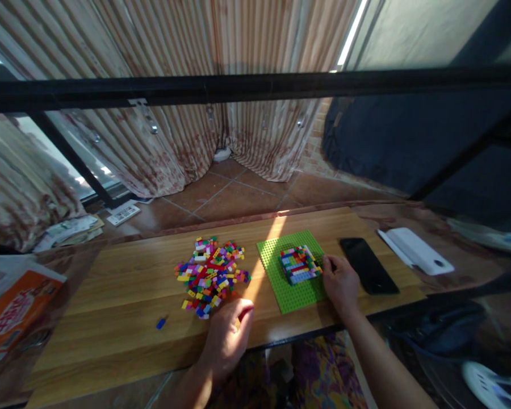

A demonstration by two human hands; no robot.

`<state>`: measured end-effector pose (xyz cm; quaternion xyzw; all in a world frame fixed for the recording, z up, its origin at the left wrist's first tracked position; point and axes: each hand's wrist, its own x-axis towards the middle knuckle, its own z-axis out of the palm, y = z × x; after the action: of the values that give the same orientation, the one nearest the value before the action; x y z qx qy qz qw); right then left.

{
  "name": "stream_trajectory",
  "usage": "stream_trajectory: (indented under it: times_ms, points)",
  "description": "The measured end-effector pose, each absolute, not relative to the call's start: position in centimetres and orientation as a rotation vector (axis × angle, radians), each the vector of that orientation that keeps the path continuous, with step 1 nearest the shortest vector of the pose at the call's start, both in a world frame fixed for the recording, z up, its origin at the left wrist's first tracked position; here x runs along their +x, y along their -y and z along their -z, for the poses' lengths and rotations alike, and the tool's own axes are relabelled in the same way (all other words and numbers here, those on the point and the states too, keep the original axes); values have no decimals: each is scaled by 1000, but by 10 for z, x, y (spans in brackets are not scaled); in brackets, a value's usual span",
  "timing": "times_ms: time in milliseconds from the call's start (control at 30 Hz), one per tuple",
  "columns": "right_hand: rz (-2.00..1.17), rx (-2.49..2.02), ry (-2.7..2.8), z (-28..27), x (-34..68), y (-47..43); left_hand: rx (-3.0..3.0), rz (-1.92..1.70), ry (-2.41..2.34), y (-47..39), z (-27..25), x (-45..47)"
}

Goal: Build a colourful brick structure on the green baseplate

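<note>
Plastic block build [300,268] on the green plate [287,298], lower right of the frame: likely light and hard, but might pop apart, so pinch its low sides. The left hand [227,332] and right hand [340,282] curl nearly closed; I can't tell if they hold anything

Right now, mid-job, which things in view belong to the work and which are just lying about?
In the work, judging by the hands:
green baseplate
brick build on it, by the right hand
loose brick pile, near the left hand
probably the lone blue brick

Apparently just lying about:
black phone
white flat object
orange-and-white package
papers
</note>
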<state>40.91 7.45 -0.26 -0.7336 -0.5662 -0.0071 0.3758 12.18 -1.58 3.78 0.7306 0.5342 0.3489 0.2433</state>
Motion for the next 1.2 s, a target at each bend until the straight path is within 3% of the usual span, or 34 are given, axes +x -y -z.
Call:
stream_trajectory:
  times_ms: [233, 533, 1200]
  points:
    - [3, -1869, 1455, 7, 410, -75, 1890, -1048, -1398, -36, -61, 163]
    - [-88, -1816, 1407, 8, 409, -76, 2028, -1109, -1341, -96, -53, 224]
    - [-169, -1798, 1345, 0, 405, -76, 2307, -1118, -1335, -100, -39, 239]
